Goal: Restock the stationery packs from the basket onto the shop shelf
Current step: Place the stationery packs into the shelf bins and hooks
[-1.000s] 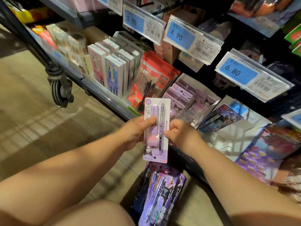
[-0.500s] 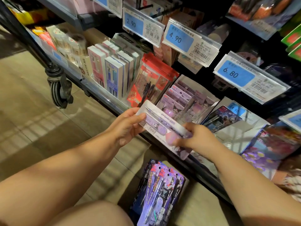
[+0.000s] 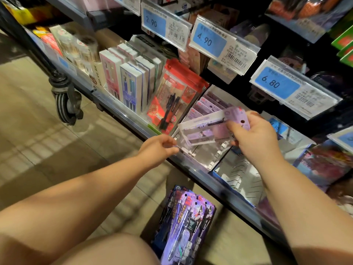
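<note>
At the left of the frame a black caster wheel [image 3: 66, 106] stands on the tiled floor [image 3: 34, 142] under the shelf [image 3: 122, 113]. Along the shelf, moving right, stand tape rolls [image 3: 80, 46], upright boxed pen sets [image 3: 129, 81] and red pen packs [image 3: 175, 98]. Just below centre, the left hand [image 3: 158, 148] reaches toward the shelf edge. Its fingers are loose and released, gripping nothing, just beside the lower left corner of the purple pen pack [image 3: 204, 129]. That pack is held sideways and tilted in the centre of the frame, above the white display tray [image 3: 208, 157] and in front of a row of matching purple packs [image 3: 204, 106] standing in it. The right hand [image 3: 254, 138] has its fingers curled around the pack's hang-hole end, grasping it. Above, blue price tags read 2.90 [image 3: 153, 22], 4.90 [image 3: 208, 40] and 6.80 [image 3: 275, 83]. At bottom centre, below the shelf edge, lies a stack of dark purple pen packs [image 3: 187, 222].
</note>
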